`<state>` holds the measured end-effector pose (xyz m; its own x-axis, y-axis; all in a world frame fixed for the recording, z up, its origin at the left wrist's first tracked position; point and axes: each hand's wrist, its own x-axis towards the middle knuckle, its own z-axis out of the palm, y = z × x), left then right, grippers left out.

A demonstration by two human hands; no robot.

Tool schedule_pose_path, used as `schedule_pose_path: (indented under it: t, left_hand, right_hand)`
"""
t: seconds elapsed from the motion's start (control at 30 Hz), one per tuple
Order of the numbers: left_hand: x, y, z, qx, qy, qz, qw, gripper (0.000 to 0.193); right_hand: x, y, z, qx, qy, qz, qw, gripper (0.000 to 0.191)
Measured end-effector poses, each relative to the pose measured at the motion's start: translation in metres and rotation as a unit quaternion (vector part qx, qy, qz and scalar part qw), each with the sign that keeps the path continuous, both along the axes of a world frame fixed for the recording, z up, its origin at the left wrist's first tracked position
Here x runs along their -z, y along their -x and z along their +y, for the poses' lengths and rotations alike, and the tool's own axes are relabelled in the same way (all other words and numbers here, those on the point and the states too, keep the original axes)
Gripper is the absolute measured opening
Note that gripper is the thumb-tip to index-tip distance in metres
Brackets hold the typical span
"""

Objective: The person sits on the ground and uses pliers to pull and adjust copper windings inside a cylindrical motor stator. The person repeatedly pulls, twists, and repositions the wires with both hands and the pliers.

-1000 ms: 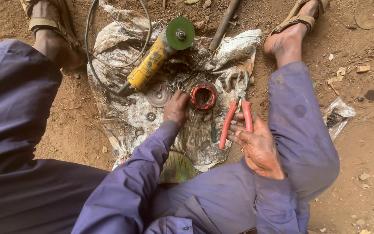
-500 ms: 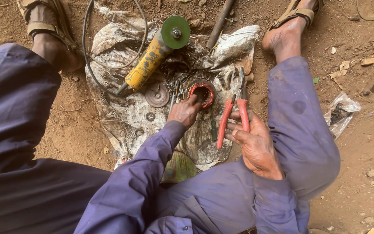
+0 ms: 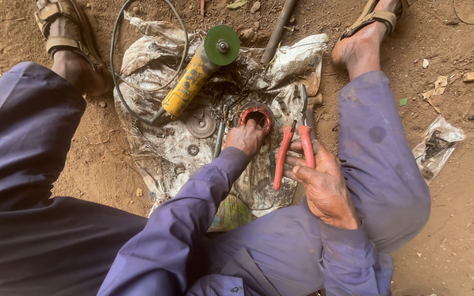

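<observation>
A dirty sack [image 3: 154,148] lies under both hands. A yellow grinder [image 3: 193,82] rests beyond the left hand [image 3: 245,137], which grips a red-wound coil [image 3: 258,116]. Just right of it, the right hand [image 3: 325,183] holds red pliers [image 3: 294,140], handles spread. A small disc [image 3: 201,123] lies left of the coil.

The left hand [image 3: 245,137] covers the near rim of the round red-wound coil [image 3: 257,116], and its fingertips are out of sight inside the ring. The plier jaws [image 3: 303,101] blend into the dark scraps on the sack [image 3: 160,148], so whether they grip anything cannot be told. The metal rod [image 3: 278,30] runs off the top edge. The clear bag [image 3: 437,145] holds dark bits, perhaps small metal parts.
</observation>
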<state>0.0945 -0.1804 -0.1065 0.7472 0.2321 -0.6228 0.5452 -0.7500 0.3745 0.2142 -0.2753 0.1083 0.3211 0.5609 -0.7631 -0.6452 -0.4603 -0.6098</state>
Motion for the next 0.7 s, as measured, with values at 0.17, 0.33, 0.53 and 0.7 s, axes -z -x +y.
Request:
schedule_pose_path:
  t: [0.17,0.33,0.53,0.7]
  left_hand:
    - [0.001,-0.007,0.009,-0.021,0.065,0.068,0.995,0.031]
    - [-0.001,0.000,0.021,-0.066,0.117,0.011,0.991,0.035]
    - [0.016,0.017,0.019,-0.185,0.175,-0.004,0.967,0.027]
    - [0.035,0.034,0.043,-0.404,0.071,-0.229,0.883,0.017]
  right_hand:
    - [0.000,-0.002,-0.004,-0.003,0.005,-0.001,1.000,0.068]
    - [-0.002,-0.003,-0.005,-0.001,0.012,0.000,1.000,0.073]
    - [-0.004,-0.005,-0.005,-0.001,0.007,-0.005,1.000,0.077]
    - [-0.004,-0.006,-0.005,0.000,-0.002,-0.009,1.000,0.069]
